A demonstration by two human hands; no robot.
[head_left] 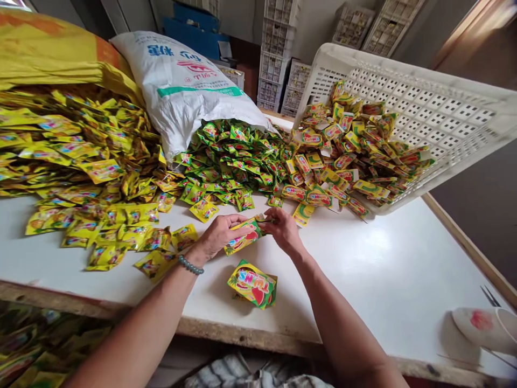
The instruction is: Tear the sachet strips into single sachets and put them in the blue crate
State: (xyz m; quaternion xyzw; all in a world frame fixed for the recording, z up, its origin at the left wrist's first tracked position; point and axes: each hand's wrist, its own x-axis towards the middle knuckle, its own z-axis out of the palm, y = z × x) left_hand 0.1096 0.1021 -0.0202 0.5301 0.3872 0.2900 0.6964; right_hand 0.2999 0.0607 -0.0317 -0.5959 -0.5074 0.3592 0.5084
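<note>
My left hand [221, 235] is closed around the left part of a small yellow-green candy box [245, 237] with a watermelon print, held just above the white table. At the box's right end, my right hand [283, 229] pinches around the end flaps; its fingertips are partly hidden. Nearer to me lies a small stack of similar printed boxes [252, 284], the top one face up. Yellow candy sachets [107, 254] spread over the table to the left of my left hand. Beyond both hands is a heap of small green sachets [232, 161].
A white plastic basket [448, 102] lies tipped at the right, spilling many flat boxes [331, 156]. A white sack [177, 81] and a yellow sack [48, 48] lie behind the sachets. At the right front stands a white cup [484, 326]. Stacked crates [278, 54] rise behind the table.
</note>
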